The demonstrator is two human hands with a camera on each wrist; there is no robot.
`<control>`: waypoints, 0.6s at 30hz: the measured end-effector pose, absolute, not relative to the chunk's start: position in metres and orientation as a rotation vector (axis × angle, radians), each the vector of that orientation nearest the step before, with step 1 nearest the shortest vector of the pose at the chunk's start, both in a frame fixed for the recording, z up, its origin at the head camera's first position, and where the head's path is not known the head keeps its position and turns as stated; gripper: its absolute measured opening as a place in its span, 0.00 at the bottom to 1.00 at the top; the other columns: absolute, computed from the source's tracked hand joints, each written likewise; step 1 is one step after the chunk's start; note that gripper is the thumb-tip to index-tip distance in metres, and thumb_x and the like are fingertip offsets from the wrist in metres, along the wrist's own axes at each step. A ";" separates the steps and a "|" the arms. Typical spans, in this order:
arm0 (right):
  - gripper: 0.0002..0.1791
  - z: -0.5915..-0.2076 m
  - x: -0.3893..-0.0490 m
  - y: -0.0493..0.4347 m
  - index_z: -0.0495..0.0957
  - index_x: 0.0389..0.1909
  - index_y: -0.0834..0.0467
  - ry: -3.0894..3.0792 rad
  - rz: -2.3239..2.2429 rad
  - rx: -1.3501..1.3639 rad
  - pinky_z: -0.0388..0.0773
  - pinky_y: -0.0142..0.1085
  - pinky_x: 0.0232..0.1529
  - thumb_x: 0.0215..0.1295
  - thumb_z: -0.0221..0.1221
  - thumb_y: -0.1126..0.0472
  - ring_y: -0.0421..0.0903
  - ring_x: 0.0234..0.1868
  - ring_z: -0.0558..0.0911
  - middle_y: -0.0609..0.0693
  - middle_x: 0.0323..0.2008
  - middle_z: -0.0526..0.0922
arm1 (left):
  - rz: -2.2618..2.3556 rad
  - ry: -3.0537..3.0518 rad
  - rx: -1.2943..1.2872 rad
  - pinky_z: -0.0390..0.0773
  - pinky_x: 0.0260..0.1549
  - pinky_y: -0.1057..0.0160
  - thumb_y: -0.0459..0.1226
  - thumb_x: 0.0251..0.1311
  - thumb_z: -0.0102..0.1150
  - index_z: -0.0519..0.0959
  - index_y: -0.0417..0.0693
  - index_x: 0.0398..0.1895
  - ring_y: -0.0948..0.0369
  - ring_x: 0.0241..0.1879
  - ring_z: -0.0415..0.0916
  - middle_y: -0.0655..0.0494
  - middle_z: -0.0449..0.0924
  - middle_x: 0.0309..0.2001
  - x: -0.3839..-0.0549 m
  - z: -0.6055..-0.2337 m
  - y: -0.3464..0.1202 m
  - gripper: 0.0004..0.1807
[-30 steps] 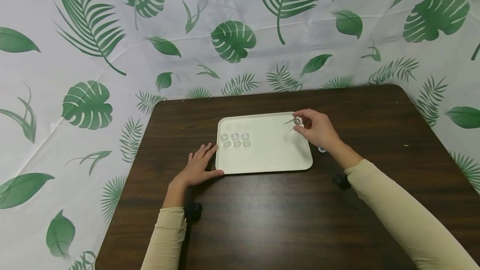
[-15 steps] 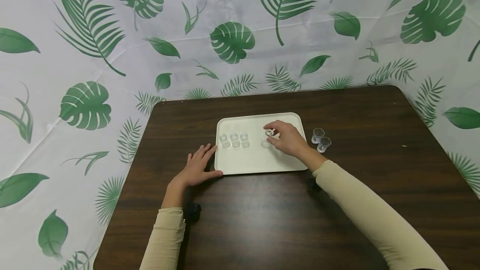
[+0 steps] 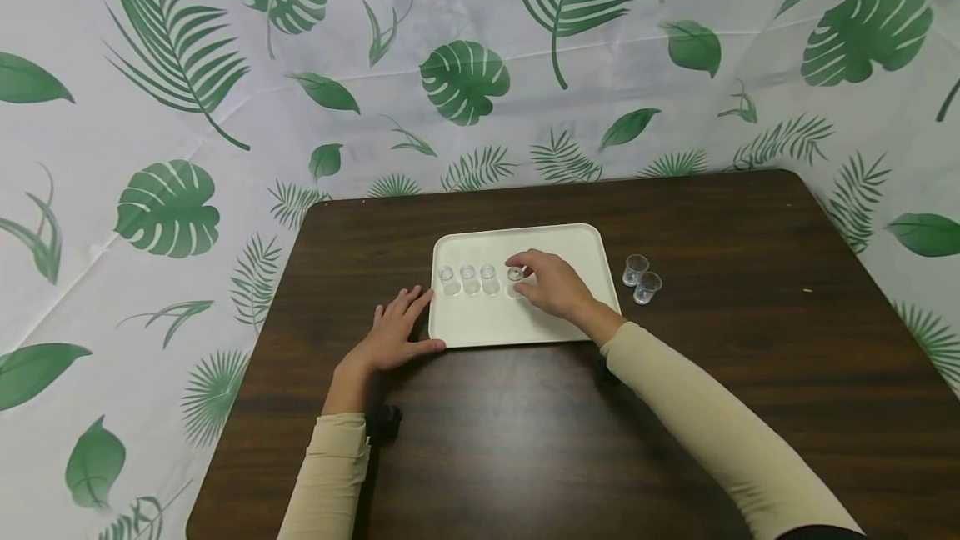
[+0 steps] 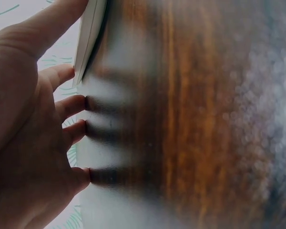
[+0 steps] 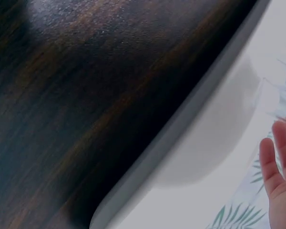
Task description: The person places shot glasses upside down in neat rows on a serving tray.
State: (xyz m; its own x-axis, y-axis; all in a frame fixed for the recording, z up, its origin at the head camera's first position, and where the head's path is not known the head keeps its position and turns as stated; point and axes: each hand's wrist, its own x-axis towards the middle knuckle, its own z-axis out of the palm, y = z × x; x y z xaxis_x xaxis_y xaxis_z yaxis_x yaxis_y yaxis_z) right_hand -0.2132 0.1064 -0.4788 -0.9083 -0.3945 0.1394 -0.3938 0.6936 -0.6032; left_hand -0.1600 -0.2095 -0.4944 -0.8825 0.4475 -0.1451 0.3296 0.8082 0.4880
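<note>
Clear cup (image 3: 514, 275), one: pinched between thumb and fingers of the right hand (image 3: 553, 283), upright at the tray, base contact not discernible. A second ago it hung tilted near the tray's far right corner; it is now close to the right end of the row. Left hand (image 3: 393, 336): spread, unmoved, thumb and index finger touching the left end of the tray, other fingertips on the table. White tray (image 3: 495, 327), one, rectangular, low-rimmed, position practically unchanged. Row of three clear cups (image 3: 469, 281): upright, left part of tray, unchanged. Pair of clear cups (image 3: 642, 279): on the table right of the tray, side by side, largely hidden a second ago, now uncovered. Table (image 3: 495, 440): dark wood grain. Backdrop (image 3: 465, 140): white cloth, green leaf print.
</note>
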 end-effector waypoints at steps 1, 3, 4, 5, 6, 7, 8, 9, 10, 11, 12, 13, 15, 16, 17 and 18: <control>0.21 -0.479 -0.213 0.105 0.80 0.57 0.54 2.891 -1.031 -0.671 0.75 0.45 0.48 0.62 0.65 0.63 0.47 0.46 0.80 0.47 0.51 0.82 | 0.675 2.740 0.601 0.38 0.64 0.29 0.61 0.57 0.62 0.49 0.53 0.79 0.43 0.76 0.38 0.43 0.45 0.77 -0.160 -0.494 -0.209 0.53; 0.21 -0.480 -0.212 0.104 0.80 0.57 0.54 2.894 -1.034 -0.666 0.75 0.45 0.48 0.62 0.65 0.63 0.47 0.46 0.81 0.48 0.51 0.82 | 0.674 2.738 0.602 0.38 0.64 0.29 0.61 0.57 0.62 0.49 0.53 0.79 0.43 0.76 0.38 0.42 0.45 0.77 -0.160 -0.495 -0.209 0.53; 0.22 -0.481 -0.211 0.103 0.79 0.57 0.54 2.898 -1.036 -0.662 0.75 0.45 0.48 0.62 0.65 0.63 0.48 0.46 0.81 0.48 0.51 0.82 | 0.675 2.736 0.602 0.38 0.64 0.29 0.61 0.57 0.62 0.49 0.53 0.79 0.43 0.76 0.38 0.43 0.45 0.77 -0.159 -0.495 -0.209 0.53; 0.22 -0.482 -0.211 0.102 0.79 0.58 0.54 2.902 -1.036 -0.655 0.75 0.46 0.48 0.62 0.65 0.63 0.48 0.47 0.81 0.48 0.51 0.82 | 0.677 2.734 0.602 0.38 0.64 0.29 0.61 0.57 0.62 0.49 0.52 0.79 0.43 0.76 0.38 0.43 0.45 0.77 -0.159 -0.495 -0.209 0.53; 0.22 -0.482 -0.210 0.101 0.79 0.58 0.54 2.905 -1.036 -0.649 0.75 0.46 0.48 0.62 0.65 0.63 0.48 0.47 0.81 0.48 0.51 0.82 | 0.678 2.731 0.602 0.38 0.63 0.29 0.61 0.57 0.62 0.49 0.52 0.79 0.43 0.76 0.38 0.43 0.45 0.77 -0.159 -0.496 -0.209 0.53; 0.22 -0.483 -0.209 0.100 0.79 0.58 0.54 2.908 -1.036 -0.643 0.75 0.46 0.48 0.62 0.65 0.64 0.48 0.47 0.81 0.49 0.51 0.82 | 0.679 2.728 0.602 0.38 0.63 0.29 0.61 0.57 0.62 0.49 0.52 0.79 0.43 0.76 0.38 0.43 0.45 0.77 -0.158 -0.496 -0.209 0.53; 0.23 -0.483 -0.209 0.099 0.79 0.59 0.54 2.909 -1.038 -0.637 0.75 0.46 0.48 0.62 0.65 0.64 0.49 0.47 0.81 0.49 0.51 0.82 | 0.680 2.725 0.599 0.37 0.64 0.29 0.61 0.57 0.62 0.49 0.52 0.79 0.43 0.76 0.37 0.43 0.45 0.77 -0.158 -0.496 -0.210 0.53; 0.23 -0.483 -0.209 0.098 0.79 0.59 0.54 2.909 -1.038 -0.632 0.75 0.46 0.48 0.62 0.65 0.64 0.49 0.47 0.81 0.49 0.51 0.82 | 0.682 2.725 0.597 0.37 0.63 0.29 0.62 0.57 0.62 0.50 0.52 0.79 0.43 0.76 0.37 0.43 0.45 0.77 -0.158 -0.497 -0.210 0.53; 0.23 -0.484 -0.209 0.098 0.79 0.59 0.54 2.911 -1.035 -0.631 0.75 0.46 0.48 0.62 0.65 0.64 0.49 0.47 0.80 0.50 0.51 0.82 | 0.685 2.724 0.596 0.37 0.63 0.28 0.62 0.57 0.62 0.50 0.52 0.79 0.43 0.76 0.37 0.43 0.45 0.77 -0.158 -0.497 -0.210 0.53; 0.23 -0.484 -0.209 0.097 0.78 0.60 0.54 2.910 -1.032 -0.632 0.75 0.46 0.48 0.62 0.65 0.64 0.49 0.47 0.80 0.50 0.50 0.82 | 0.685 2.722 0.594 0.37 0.63 0.28 0.62 0.57 0.62 0.50 0.52 0.79 0.43 0.76 0.37 0.43 0.44 0.77 -0.158 -0.497 -0.210 0.53; 0.23 -0.484 -0.210 0.096 0.78 0.60 0.54 2.909 -1.031 -0.635 0.75 0.46 0.48 0.62 0.64 0.64 0.49 0.47 0.80 0.50 0.50 0.82 | 0.685 2.721 0.591 0.36 0.63 0.29 0.62 0.57 0.62 0.49 0.52 0.79 0.43 0.76 0.37 0.43 0.44 0.77 -0.158 -0.497 -0.211 0.53; 0.23 -0.484 -0.210 0.096 0.78 0.60 0.54 2.909 -1.029 -0.635 0.75 0.45 0.48 0.62 0.64 0.64 0.49 0.47 0.80 0.50 0.50 0.82 | 0.690 2.719 0.590 0.36 0.63 0.29 0.62 0.57 0.62 0.49 0.53 0.79 0.43 0.76 0.37 0.43 0.44 0.77 -0.158 -0.497 -0.211 0.53; 0.23 -0.483 -0.211 0.094 0.78 0.60 0.54 2.912 -1.029 -0.639 0.75 0.45 0.48 0.62 0.64 0.64 0.49 0.46 0.80 0.50 0.49 0.82 | 0.691 2.721 0.592 0.36 0.63 0.29 0.61 0.57 0.62 0.49 0.53 0.79 0.43 0.76 0.37 0.43 0.44 0.77 -0.159 -0.497 -0.211 0.53; 0.23 -0.483 -0.212 0.094 0.78 0.60 0.54 2.914 -1.029 -0.638 0.75 0.45 0.48 0.62 0.64 0.64 0.49 0.46 0.80 0.50 0.49 0.82 | 0.693 2.721 0.594 0.36 0.63 0.29 0.61 0.57 0.62 0.49 0.53 0.79 0.43 0.76 0.37 0.43 0.44 0.77 -0.159 -0.496 -0.211 0.53; 0.23 -0.482 -0.212 0.094 0.78 0.60 0.54 2.913 -1.034 -0.635 0.75 0.46 0.48 0.62 0.64 0.64 0.49 0.46 0.80 0.49 0.49 0.82 | 0.691 2.722 0.596 0.36 0.64 0.29 0.61 0.58 0.62 0.49 0.53 0.79 0.43 0.76 0.37 0.43 0.44 0.77 -0.160 -0.495 -0.211 0.53; 0.23 -0.482 -0.213 0.093 0.78 0.60 0.53 2.916 -1.036 -0.634 0.75 0.46 0.48 0.62 0.64 0.64 0.49 0.46 0.80 0.49 0.49 0.82 | 0.693 2.725 0.599 0.37 0.64 0.29 0.61 0.58 0.62 0.49 0.53 0.79 0.43 0.76 0.37 0.43 0.44 0.77 -0.160 -0.495 -0.211 0.52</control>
